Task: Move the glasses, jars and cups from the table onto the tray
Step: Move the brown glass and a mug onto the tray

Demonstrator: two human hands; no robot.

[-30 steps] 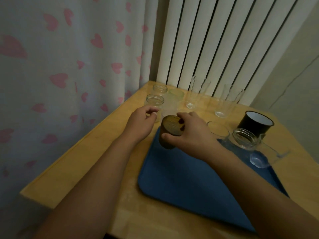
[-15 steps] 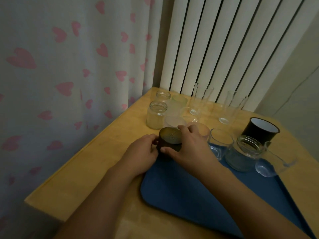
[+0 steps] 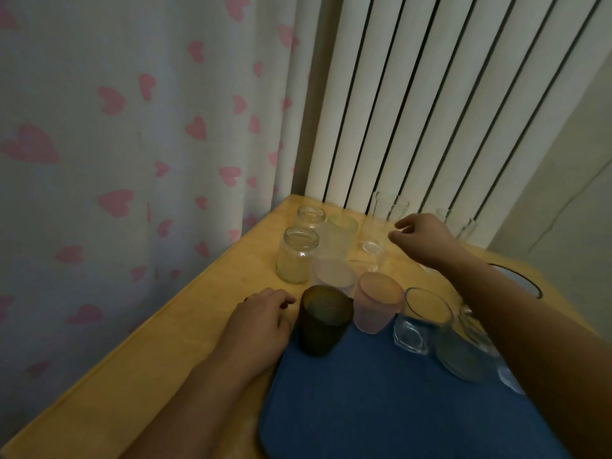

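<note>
Cup down on tray, right hand (loose, empty) nearing glass; next, probably gripping it.

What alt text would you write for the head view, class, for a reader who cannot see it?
A person's right hand reaches, empty, toward a tall clear glass at the back of a wooden table. Their left hand rests beside a dark cup standing on a blue tray.
</note>
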